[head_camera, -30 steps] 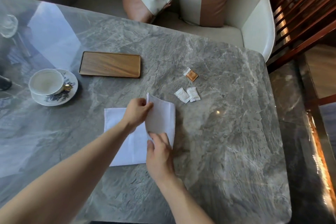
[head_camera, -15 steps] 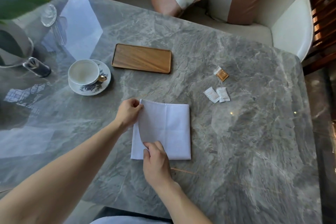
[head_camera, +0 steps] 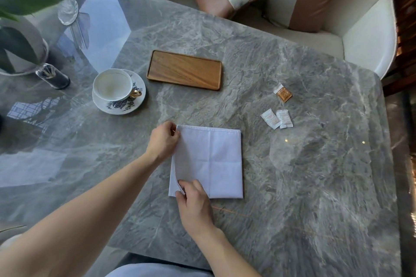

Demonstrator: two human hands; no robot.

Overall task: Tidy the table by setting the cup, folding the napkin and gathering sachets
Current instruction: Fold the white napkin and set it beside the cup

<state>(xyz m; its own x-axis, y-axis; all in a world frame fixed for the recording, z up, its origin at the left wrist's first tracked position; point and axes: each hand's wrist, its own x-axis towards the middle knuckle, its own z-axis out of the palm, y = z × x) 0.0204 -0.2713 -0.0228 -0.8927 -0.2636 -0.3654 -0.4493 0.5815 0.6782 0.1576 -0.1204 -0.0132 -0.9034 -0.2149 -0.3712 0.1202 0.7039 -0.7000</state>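
A white napkin [head_camera: 216, 159] lies folded in half on the grey marble table [head_camera: 304, 175]. My left hand [head_camera: 163, 139] pinches its far left corner. My right hand [head_camera: 194, 200] pinches the near left corner, where the two layers' edges meet. Left of the napkin and farther back, a white cup [head_camera: 112, 84] with a gold handle stands on a flowered saucer [head_camera: 122, 105]. Two white sachets [head_camera: 277, 118] lie side by side to the right of the napkin. An orange sachet [head_camera: 283, 93] lies just beyond them.
A wooden tray [head_camera: 184, 69] lies behind the napkin. A potted plant [head_camera: 18, 29], a small dark holder [head_camera: 53, 76] and a glass [head_camera: 67, 10] stand at the far left. A cream armchair [head_camera: 360, 36] with cushions sits beyond the table's far edge.
The lifted right half of the napkin has been brought over to the left and laid flat on the other half. Both hands now hold the left corners. The camera view shifted left.
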